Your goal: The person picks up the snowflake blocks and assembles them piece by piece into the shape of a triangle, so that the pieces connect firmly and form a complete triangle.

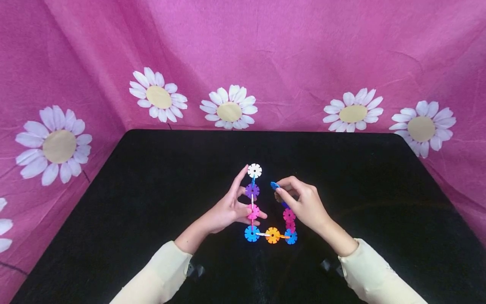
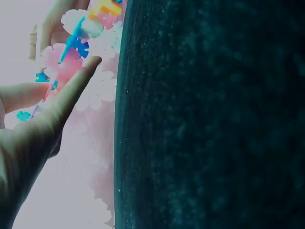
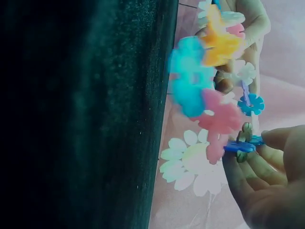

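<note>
A U-shaped chain of notched plastic snowflake discs is held up over the table. My left hand (image 1: 222, 212) holds its left arm around the pink disc (image 1: 252, 208), the index finger stretched up toward the white disc (image 1: 251, 172) at the top. A purple disc (image 1: 249, 193) sits between those two. Along the bottom run a blue disc (image 1: 248, 236), an orange disc (image 1: 269, 237) and another blue disc (image 1: 294, 239). On the right arm, a dark pink disc (image 1: 289, 212) rises toward my right hand (image 1: 305, 202), which pinches a small blue disc (image 1: 274, 185) between thumb and fingertips.
The black table (image 1: 133, 202) stretches out beneath both hands. Behind it and at its sides hangs a pink cloth (image 1: 288, 55) printed with white daisies.
</note>
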A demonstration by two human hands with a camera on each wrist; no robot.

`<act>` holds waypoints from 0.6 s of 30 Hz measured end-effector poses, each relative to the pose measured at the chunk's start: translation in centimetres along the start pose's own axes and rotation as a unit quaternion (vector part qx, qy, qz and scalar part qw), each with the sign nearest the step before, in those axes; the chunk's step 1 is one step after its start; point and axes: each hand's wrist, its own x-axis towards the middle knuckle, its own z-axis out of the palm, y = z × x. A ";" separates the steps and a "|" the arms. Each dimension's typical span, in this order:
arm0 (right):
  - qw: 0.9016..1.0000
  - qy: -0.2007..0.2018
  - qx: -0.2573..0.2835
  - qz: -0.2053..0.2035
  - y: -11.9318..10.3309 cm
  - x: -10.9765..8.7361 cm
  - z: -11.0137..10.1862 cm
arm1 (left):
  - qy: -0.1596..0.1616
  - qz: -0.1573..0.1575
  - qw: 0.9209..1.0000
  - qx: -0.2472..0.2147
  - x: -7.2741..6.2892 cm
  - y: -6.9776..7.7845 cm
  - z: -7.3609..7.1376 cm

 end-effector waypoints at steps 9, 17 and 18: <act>0.998 0.058 0.021 0.031 0.2 -0.2 -0.6 | 0.041 0.013 0.999 0.016 -0.4 0.0 0.1; 0.994 0.080 0.043 0.056 -0.1 -0.3 -0.8 | 0.054 0.041 0.997 0.047 -0.1 -0.3 0.3; 0.995 0.075 0.043 0.058 -0.1 -0.3 -0.8 | 0.055 0.043 0.996 0.057 -0.1 -0.4 0.3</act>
